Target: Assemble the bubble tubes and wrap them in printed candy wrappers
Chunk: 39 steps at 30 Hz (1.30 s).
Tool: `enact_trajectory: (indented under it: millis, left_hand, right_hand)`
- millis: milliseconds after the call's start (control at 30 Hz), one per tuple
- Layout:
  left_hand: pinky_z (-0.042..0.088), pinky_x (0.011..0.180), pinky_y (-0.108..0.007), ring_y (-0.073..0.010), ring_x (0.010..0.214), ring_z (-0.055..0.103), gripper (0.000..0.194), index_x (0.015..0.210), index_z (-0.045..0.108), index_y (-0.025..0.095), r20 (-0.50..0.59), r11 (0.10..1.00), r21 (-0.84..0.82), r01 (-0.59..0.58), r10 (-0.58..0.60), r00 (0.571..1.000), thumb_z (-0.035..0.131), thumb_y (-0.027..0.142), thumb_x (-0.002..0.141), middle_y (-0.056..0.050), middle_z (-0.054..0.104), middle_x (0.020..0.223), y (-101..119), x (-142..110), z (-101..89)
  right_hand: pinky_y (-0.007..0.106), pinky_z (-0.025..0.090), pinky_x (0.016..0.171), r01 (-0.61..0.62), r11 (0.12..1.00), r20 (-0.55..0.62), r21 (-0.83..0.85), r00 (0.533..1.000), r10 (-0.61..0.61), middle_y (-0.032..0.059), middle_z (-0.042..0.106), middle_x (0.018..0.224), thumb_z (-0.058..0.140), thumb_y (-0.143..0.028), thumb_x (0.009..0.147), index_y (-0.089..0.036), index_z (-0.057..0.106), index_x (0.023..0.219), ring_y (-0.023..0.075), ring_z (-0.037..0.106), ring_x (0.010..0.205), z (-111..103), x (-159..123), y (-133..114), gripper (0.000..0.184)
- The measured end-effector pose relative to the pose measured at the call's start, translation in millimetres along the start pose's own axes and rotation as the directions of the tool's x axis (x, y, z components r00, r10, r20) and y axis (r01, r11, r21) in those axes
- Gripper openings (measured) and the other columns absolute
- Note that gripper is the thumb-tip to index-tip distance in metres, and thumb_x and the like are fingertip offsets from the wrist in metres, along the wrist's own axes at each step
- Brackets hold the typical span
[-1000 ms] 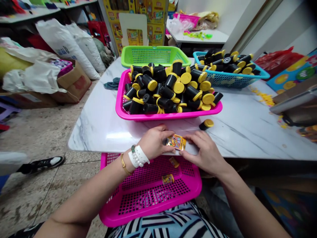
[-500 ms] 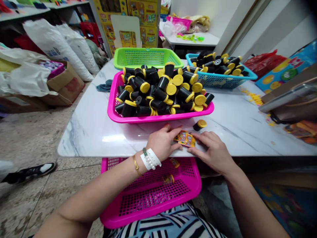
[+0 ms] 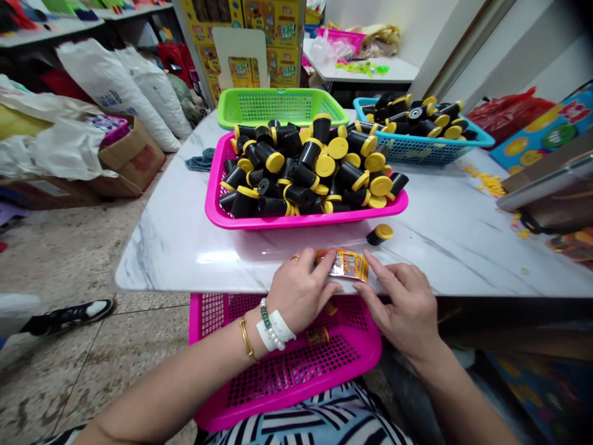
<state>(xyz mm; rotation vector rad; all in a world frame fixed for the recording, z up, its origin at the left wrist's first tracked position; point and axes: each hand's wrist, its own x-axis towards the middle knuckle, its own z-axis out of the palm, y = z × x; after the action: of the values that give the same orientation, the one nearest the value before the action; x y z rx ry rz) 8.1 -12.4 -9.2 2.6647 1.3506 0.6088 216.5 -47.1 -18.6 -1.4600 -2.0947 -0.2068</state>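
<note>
Small orange printed labels (image 3: 353, 266) lie in an overlapping row near the table's front edge. My left hand (image 3: 299, 287) is at their left end, with the index finger pressed on top and the thumb along the near side. At the right end is my right hand (image 3: 403, 300), its index fingertip by the labels' edge and its thumb apart below. A black canister with a yellow lid (image 3: 380, 234) lies tilted just beyond my right hand. Behind the labels, a pink basket (image 3: 306, 221) holds many such canisters.
A lower pink basket (image 3: 287, 395) sits at my lap with a few labelled pieces inside. Behind stand a green basket (image 3: 282, 96) and a blue basket (image 3: 417, 147) of canisters. Yellow bits (image 3: 484, 180) lie at right. A person's shoe (image 3: 78, 314) shows at left.
The labels have spread into a longer row, and my left index finger now presses over their left part. My right hand has shifted slightly down. The whole view has moved a little.
</note>
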Motion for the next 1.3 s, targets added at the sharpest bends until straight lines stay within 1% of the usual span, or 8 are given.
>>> enact_trajectory:
  millis: [100, 200, 367, 567, 767, 1000, 1133, 1300]
  left_hand:
    - [0.056, 0.074, -0.042, -0.0243, 0.085, 0.056, 0.043, 0.131, 0.056, 0.01, -0.032, 0.999, 0.022, -0.033, 0.034, 0.999, 0.05, 0.035, 0.096, -0.013, 0.058, 0.101, 0, -4, 2.5]
    - [0.055, 0.081, -0.044, -0.0269, 0.096, 0.055, 0.036, 0.123, 0.059, 0.006, -0.113, 0.996, 0.07, -0.057, 0.065, 0.991, 0.047, 0.027, 0.097, -0.017, 0.06, 0.108, 1, -9, 4.7]
    - [0.05, 0.095, -0.043, -0.0289, 0.109, 0.052, 0.035, 0.117, 0.062, 0.0, -0.156, 0.991, 0.056, -0.124, 0.132, 0.979, 0.051, 0.026, 0.095, -0.019, 0.06, 0.116, 6, -13, 8.0]
    - [0.052, 0.09, -0.045, -0.0307, 0.103, 0.053, 0.049, 0.117, 0.062, 0.0, -0.151, 0.996, 0.048, -0.073, 0.08, 0.985, 0.056, 0.042, 0.092, -0.02, 0.062, 0.114, 10, -6, 9.6]
    - [0.05, 0.094, -0.047, -0.0326, 0.111, 0.052, 0.07, 0.138, 0.048, 0.002, -0.151, 0.998, 0.04, -0.044, 0.049, 0.987, 0.055, 0.053, 0.09, -0.021, 0.058, 0.124, 11, -9, 9.7]
    - [0.052, 0.092, -0.046, -0.0308, 0.105, 0.054, 0.046, 0.123, 0.06, 0.003, -0.233, 0.987, 0.062, -0.149, 0.159, 0.959, 0.056, 0.037, 0.093, -0.018, 0.063, 0.114, 2, -20, 11.2]
    - [0.053, 0.09, -0.045, -0.0302, 0.103, 0.055, 0.043, 0.121, 0.062, 0.003, -0.245, 0.989, 0.053, -0.136, 0.145, 0.958, 0.057, 0.034, 0.092, -0.018, 0.064, 0.111, 2, -21, 7.8]
    - [0.051, 0.094, -0.045, -0.0309, 0.107, 0.055, 0.048, 0.122, 0.061, 0.003, -0.212, 0.991, 0.06, -0.119, 0.129, 0.969, 0.057, 0.04, 0.092, -0.017, 0.064, 0.116, 3, -23, 6.7]
  right_hand:
    - [0.036, 0.04, 0.069, 0.056, 0.997, 0.069, -0.05, 0.996, -0.052, 0.0049, 0.052, 0.078, 0.061, -0.034, 0.092, -0.028, 0.06, 0.134, 0.0211, 0.046, 0.072, 6, 5, -7, 0.043]
    - [0.035, 0.04, 0.067, 0.077, 0.997, 0.086, 0.028, 0.993, -0.079, 0.0041, 0.05, 0.076, 0.06, -0.03, 0.093, -0.031, 0.067, 0.126, 0.0204, 0.045, 0.071, 11, 6, -7, 0.034]
    - [0.039, 0.05, 0.081, -0.049, 0.979, 0.009, 0.196, 0.999, 0.048, 0.0085, 0.06, 0.097, 0.061, -0.023, 0.092, -0.023, 0.059, 0.131, 0.0232, 0.058, 0.089, 11, 5, 6, 0.039]
    - [0.039, 0.052, 0.087, 0.019, 0.994, -0.079, 0.109, 0.997, -0.01, 0.01, 0.067, 0.103, 0.059, -0.014, 0.091, -0.018, 0.066, 0.114, 0.0236, 0.062, 0.095, 23, 18, 13, 0.024]
    - [0.039, 0.051, 0.09, -0.038, 0.995, -0.117, 0.098, 0.992, 0.049, 0.0117, 0.067, 0.108, 0.062, -0.017, 0.09, -0.016, 0.062, 0.125, 0.0243, 0.063, 0.097, 15, 13, 5, 0.035]
    - [0.037, 0.051, 0.076, -0.015, 0.989, -0.075, 0.15, 0.997, 0.026, 0.0084, 0.07, 0.094, 0.068, -0.021, 0.087, -0.016, 0.059, 0.124, 0.0219, 0.061, 0.08, 14, 2, -17, 0.038]
    - [0.036, 0.051, 0.076, 0.026, 0.995, -0.1, 0.097, 0.995, -0.016, 0.0081, 0.071, 0.091, 0.064, -0.017, 0.09, -0.015, 0.065, 0.114, 0.0215, 0.062, 0.079, 24, 17, -13, 0.024]
    - [0.038, 0.053, 0.08, -0.005, 0.996, -0.161, 0.087, 0.987, 0.019, 0.0104, 0.066, 0.094, 0.069, -0.023, 0.087, -0.014, 0.068, 0.115, 0.0229, 0.061, 0.085, 24, 21, 0, 0.029]
